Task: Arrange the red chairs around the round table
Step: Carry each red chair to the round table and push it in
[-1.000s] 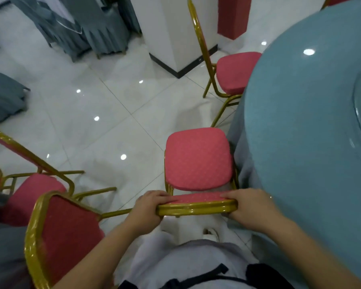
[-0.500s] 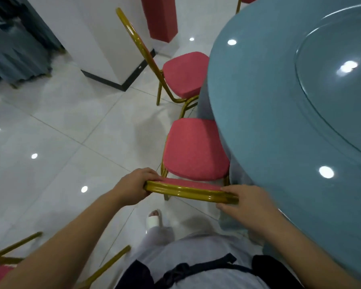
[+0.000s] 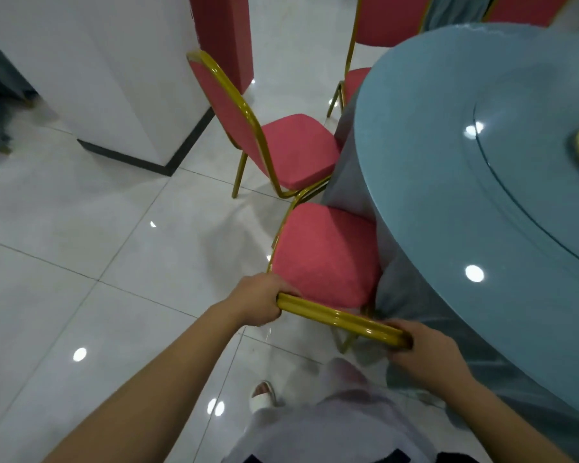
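Left hand [image 3: 259, 304] and right hand [image 3: 428, 354] both curl round the gold top rail [image 3: 338, 317] of the red chair [image 3: 325, 255], its seat tucked at the near-left edge of the round table [image 3: 448, 195]. Looks like a stiff, lightish frame, so that rail's the obvious grab spot.

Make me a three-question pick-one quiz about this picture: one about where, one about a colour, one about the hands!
1. Where is the held chair compared with the round table?
A) on top of it
B) at its edge, beside the hanging cloth
C) far away from it
2. What colour is the chair's frame?
A) gold
B) black
C) white
3. What are the left hand and right hand doing?
A) hanging free
B) pressing the tabletop
C) gripping the top rail
Answers: 1 B, the seat sits beside the draped cloth. 2 A, rail and legs shine gold. 3 C, fingers curl round the rail's ends.
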Available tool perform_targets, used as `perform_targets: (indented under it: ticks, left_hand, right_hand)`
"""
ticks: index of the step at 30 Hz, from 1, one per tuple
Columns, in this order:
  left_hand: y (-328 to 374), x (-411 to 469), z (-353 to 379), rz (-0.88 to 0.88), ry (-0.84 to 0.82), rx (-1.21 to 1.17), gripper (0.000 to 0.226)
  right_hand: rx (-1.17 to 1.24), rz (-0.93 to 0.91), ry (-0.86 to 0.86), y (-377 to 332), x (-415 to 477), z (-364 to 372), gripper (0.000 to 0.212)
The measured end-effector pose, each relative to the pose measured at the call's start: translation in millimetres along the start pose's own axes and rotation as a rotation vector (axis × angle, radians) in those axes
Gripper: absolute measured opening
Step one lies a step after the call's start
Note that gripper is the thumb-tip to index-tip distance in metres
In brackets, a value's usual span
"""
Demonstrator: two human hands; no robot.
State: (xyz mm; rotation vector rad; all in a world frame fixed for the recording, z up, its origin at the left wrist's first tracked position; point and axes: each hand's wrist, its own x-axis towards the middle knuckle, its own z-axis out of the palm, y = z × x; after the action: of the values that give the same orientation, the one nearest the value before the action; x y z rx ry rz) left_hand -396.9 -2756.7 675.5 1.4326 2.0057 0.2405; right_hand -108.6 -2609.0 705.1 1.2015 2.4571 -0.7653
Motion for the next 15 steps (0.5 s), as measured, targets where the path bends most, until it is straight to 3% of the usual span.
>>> perform_targets:
  ticks: [4, 11, 15]
  left_hand:
    - [-11.5, 9.2, -8.2, 0.101, -0.137, -0.031, 0.06]
    - [-25.5, 32.0, -25.3, 0.126, -0.49, -0.005, 0.085]
    - [-26.9, 44.0, -29.1, 0.212, -0.611, 0.046, 0.093]
  right_hand:
    - [0.057, 0.059, -0.02, 1.2, 11.3, 1.6, 0.041]
    - [0.107, -0.011, 0.125, 8.7, 13.7, 9.5, 0.041]
    - [0.128, -0.028, 0.201, 8.0, 12.6, 10.5, 0.04]
